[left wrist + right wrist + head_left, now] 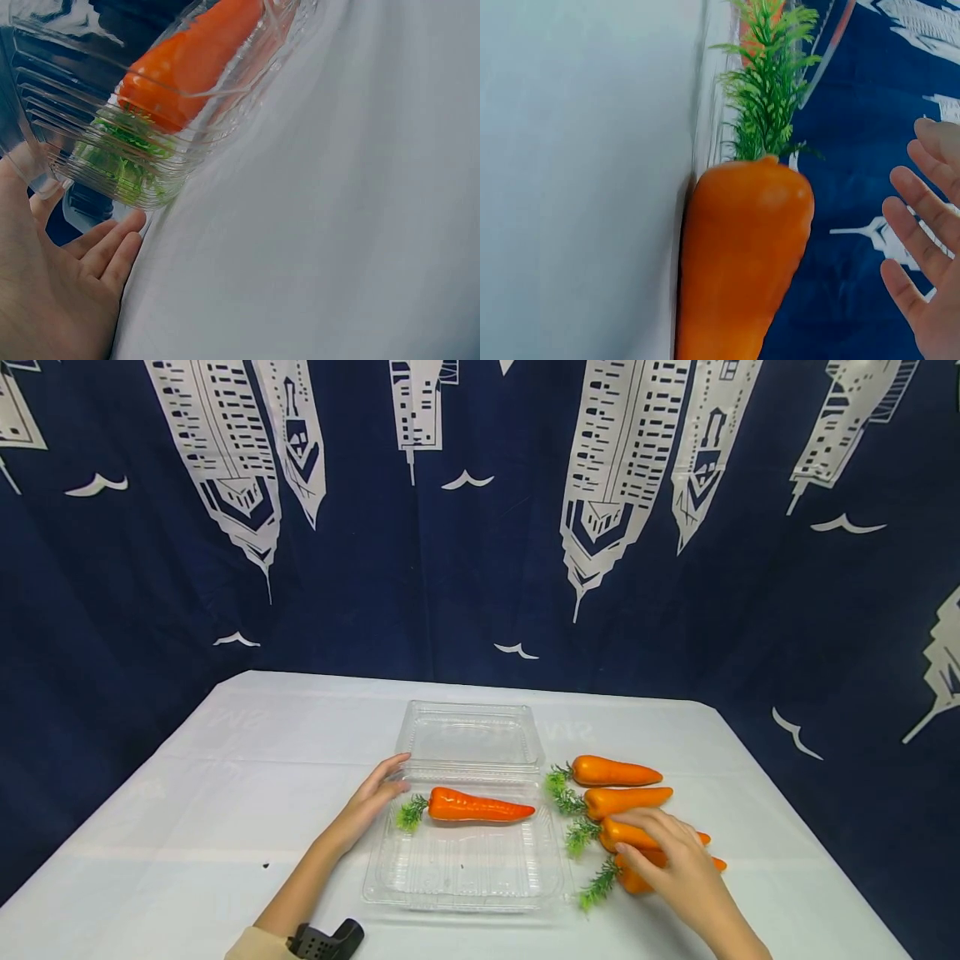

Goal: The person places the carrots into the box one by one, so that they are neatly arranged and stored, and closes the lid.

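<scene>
A clear plastic clamshell container (465, 881) lies unfolded, its lid (472, 735) flat behind the base. Inside the base rests one orange carrot (480, 807) with leafy green tops, near the hinge; the left wrist view shows this carrot (191, 64) through the ribbed clear wall. My left hand (367, 806) is at the container's left edge, fingers extended. Several more carrots (617, 771) lie in a column to the right. Over the nearer ones hovers my right hand (678, 864), fingers spread; in the right wrist view it stands apart from the nearest carrot (739, 255).
A white cloth covers the table (225, 827). Behind it hangs a dark blue curtain (450, 568) printed with white buildings and birds. A black band (326, 939) is on my left wrist. A small dark speck (266, 865) shows on the cloth at left.
</scene>
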